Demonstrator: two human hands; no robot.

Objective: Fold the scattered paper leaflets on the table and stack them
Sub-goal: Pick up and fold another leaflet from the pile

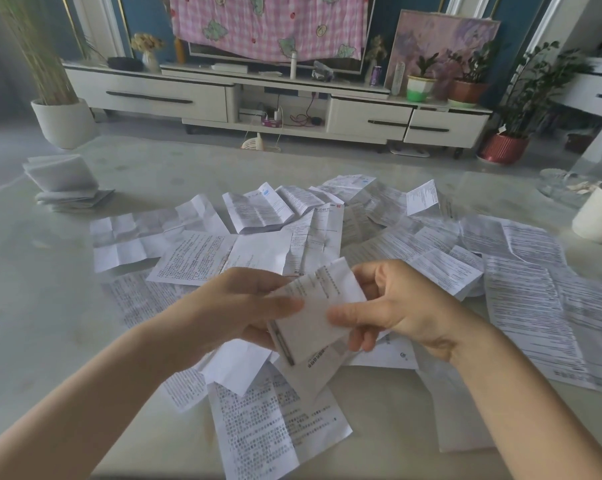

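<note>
Both hands hold one folded white leaflet point(318, 306) a little above the table, near the middle of the view. My left hand point(237, 306) pinches its left edge with thumb on top and fingers underneath. My right hand point(393, 306) pinches its right edge, thumb on the front. Several unfolded printed leaflets point(327, 233) lie scattered over the pale table point(50, 306), below and beyond my hands. A small stack of folded leaflets point(67, 183) sits at the far left of the table.
A white cup point(597, 216) stands at the right edge, with a glass dish point(562, 183) behind it. Past the table's far edge are the floor, a white TV cabinet point(258, 98) and potted plants point(507, 147).
</note>
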